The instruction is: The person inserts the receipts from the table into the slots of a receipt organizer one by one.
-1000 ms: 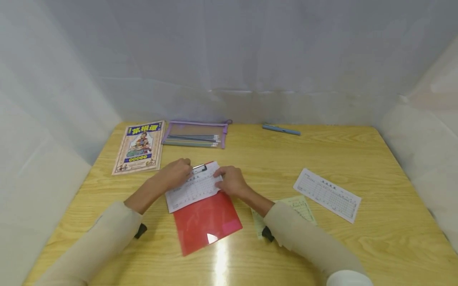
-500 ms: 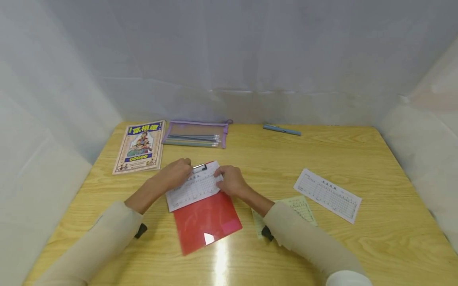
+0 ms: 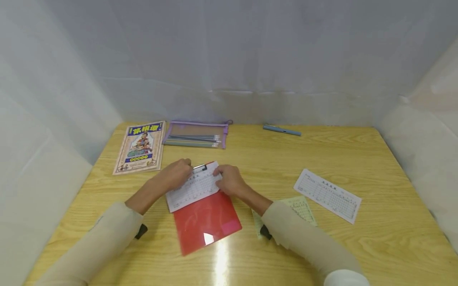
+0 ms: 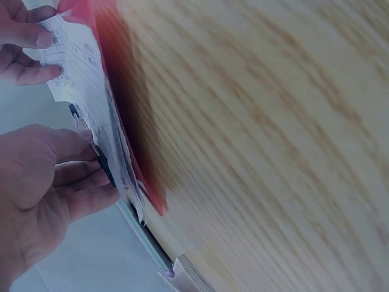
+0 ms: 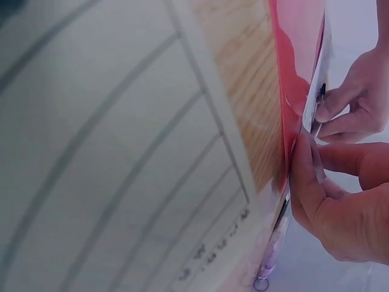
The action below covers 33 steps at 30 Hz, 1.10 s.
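A red clipboard (image 3: 207, 224) lies tilted on the wooden table, with a white printed form (image 3: 193, 191) over its upper half. At the board's top edge sits a metal clip (image 3: 200, 168). My left hand (image 3: 177, 174) pinches this clip between thumb and fingers, as the left wrist view shows. The right edge of the form is pinched by my right hand (image 3: 231, 180). In the right wrist view, the right thumb and fingers (image 5: 307, 176) hold the paper close against the red board. Part of the form is hidden under the left hand.
Behind the hands lie a booklet (image 3: 139, 147) and a purple-edged mesh pouch (image 3: 193, 129) with several pencils. A blue pen (image 3: 282, 130) is farther right. Right of the clipboard are a second white form (image 3: 327, 194) and a green sheet (image 3: 300, 208), partly under the right sleeve.
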{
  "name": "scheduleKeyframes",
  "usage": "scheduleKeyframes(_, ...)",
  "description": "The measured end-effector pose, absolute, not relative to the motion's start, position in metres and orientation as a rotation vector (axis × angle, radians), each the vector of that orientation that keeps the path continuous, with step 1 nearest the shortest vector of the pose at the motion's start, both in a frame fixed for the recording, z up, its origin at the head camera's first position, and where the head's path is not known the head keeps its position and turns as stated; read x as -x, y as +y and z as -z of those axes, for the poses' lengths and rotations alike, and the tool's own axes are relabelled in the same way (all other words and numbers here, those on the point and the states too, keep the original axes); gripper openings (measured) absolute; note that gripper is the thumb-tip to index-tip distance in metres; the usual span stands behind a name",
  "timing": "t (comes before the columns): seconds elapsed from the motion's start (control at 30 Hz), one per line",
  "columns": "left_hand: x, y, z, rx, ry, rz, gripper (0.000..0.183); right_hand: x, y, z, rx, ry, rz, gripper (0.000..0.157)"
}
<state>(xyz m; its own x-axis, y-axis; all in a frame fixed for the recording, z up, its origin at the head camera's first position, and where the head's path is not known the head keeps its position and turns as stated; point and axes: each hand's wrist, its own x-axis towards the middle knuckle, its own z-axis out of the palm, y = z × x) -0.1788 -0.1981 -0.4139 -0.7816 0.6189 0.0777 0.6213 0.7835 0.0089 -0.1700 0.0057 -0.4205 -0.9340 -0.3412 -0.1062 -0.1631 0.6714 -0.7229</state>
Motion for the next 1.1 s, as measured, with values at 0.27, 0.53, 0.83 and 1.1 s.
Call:
scheduleKeyframes(0.27,0.1802,-0.1991,0.4168,1.035,-2.855,0.03,0.015,0.1713,0.0045,0.4191,0.381,2.62,1.114,0.028)
scheduleKeyframes(0.53,0.1795,-0.2013,0.4188,1.053,-2.797,0.065,0.019,0.1709,0.0032,0.4205,0.394,2.647,1.11,0.028)
scheduleKeyframes(0.83,0.1787,-0.1981,0.4164,0.985,-2.887,0.008,0.014,0.1707,-0.0005,0.42,0.332,2.591,1.193,0.031)
scheduleKeyframes(1.1,0.1772,-0.1978,0.4148,0.963,-2.901,0.064,0.013,0.1771,0.0071,0.4165,0.449,2.713,1.015,0.028)
